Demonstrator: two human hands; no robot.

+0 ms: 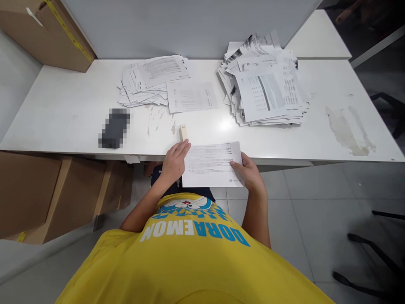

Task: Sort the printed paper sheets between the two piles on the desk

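Note:
A white printed sheet (211, 164) spans the space between my hands, overlapping the table's front edge. My right hand (252, 175) grips its right side, thumb on top and the other fingers mostly underneath. At its left side, my left hand (175, 162) is closed with the fingers together along the paper's edge; the thumb is hidden. Just beyond those fingertips lies a small cream-coloured block-shaped object (183, 132), its near end close to or touching them. Whether more than one sheet is held, I cannot tell.
On the white table (202, 128), a messy paper pile (265, 88) stands right and a lower pile (152, 78) left. Between them lies a loose sheet (191, 96). A blurred-out dark object (114, 128) is at left. Cardboard boxes (76, 190) stand below left; a grey panel (190, 27) rises behind.

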